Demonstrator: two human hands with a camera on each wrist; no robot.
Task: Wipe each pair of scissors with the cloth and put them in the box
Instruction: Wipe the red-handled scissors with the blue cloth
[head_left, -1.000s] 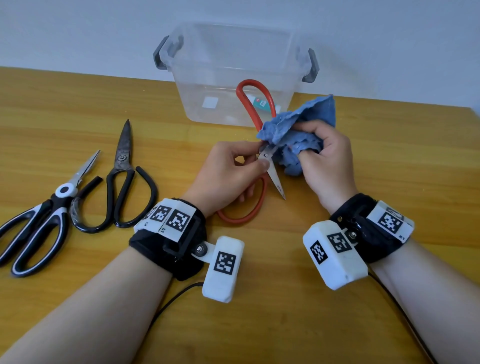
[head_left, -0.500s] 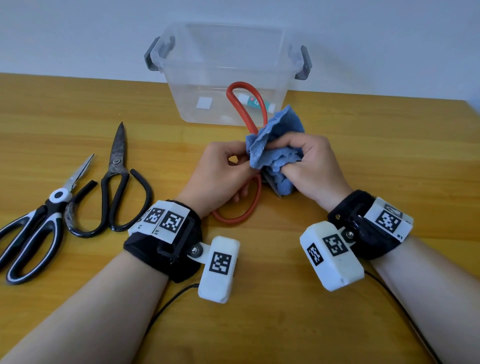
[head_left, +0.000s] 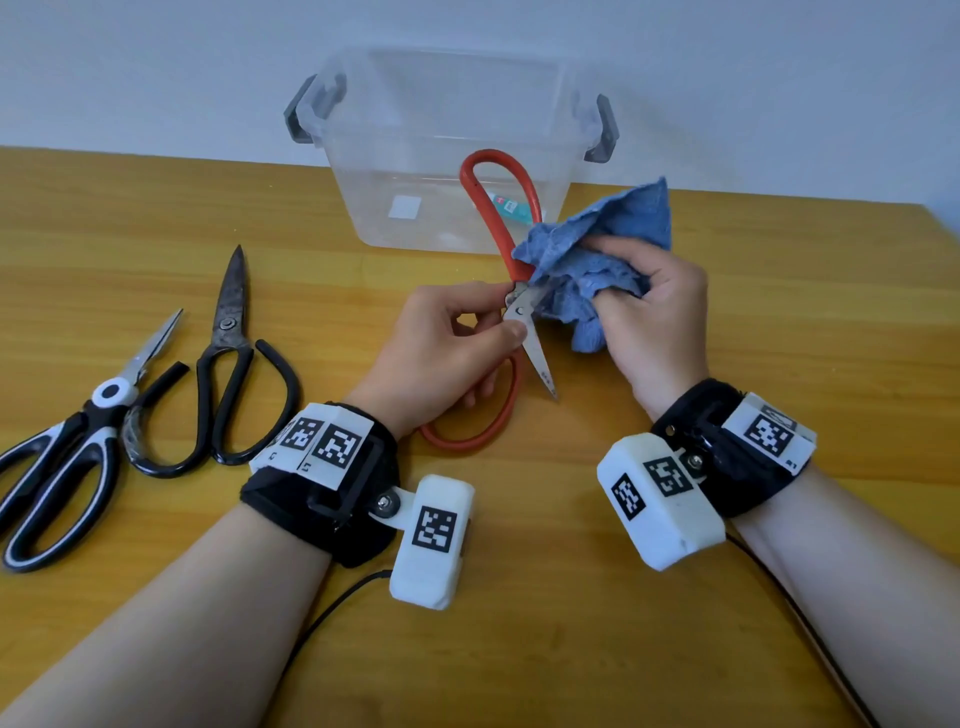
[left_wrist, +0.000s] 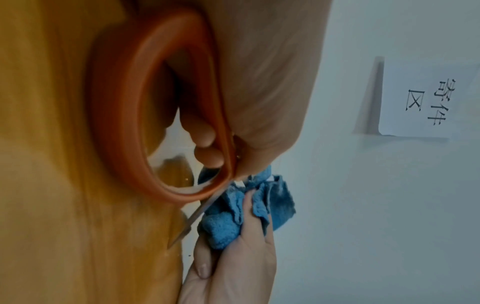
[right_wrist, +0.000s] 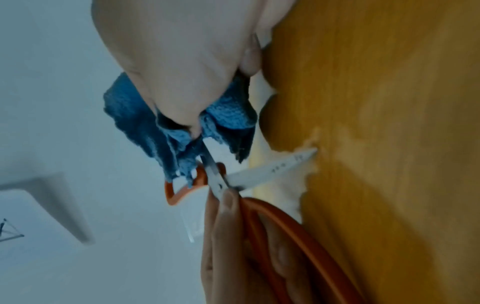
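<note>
Head view showed us mid-wipe on the first pair: our left hand (head_left: 447, 353) pinched the red scissors (head_left: 501, 228) at the pivot, thumb and forefinger curled tight on the steel, with the lower red loop running under the palm. Their blades stood open. One blade pointed down from the left fingers (head_left: 511, 328) toward the surface (head_left: 779, 322), its tip just above the wood; the other went into the cloth (head_left: 597, 244). Our right hand (head_left: 654, 306) was bunched around that blue cloth, fingers curled into its folds, just right of the left fingertips.

Right wrist view confirmed it: the cloth (right_wrist: 182, 133) wrapped one blade while the other blade stuck out bare.

We judged the wipe only partly done, since the bare blade looked untouched by the cloth. Next we would need to draw the cloth along the wrapped blade away from the edge, then shift it onto the bare one, keeping the pinch at the pivot firm.

Beyond both hands the box (head_left: 363, 171) stood open. Left of the left hand lay the black scissors (head_left: 228, 332) and the white-handled scissors (head_left: 78, 457), both waiting.
</note>
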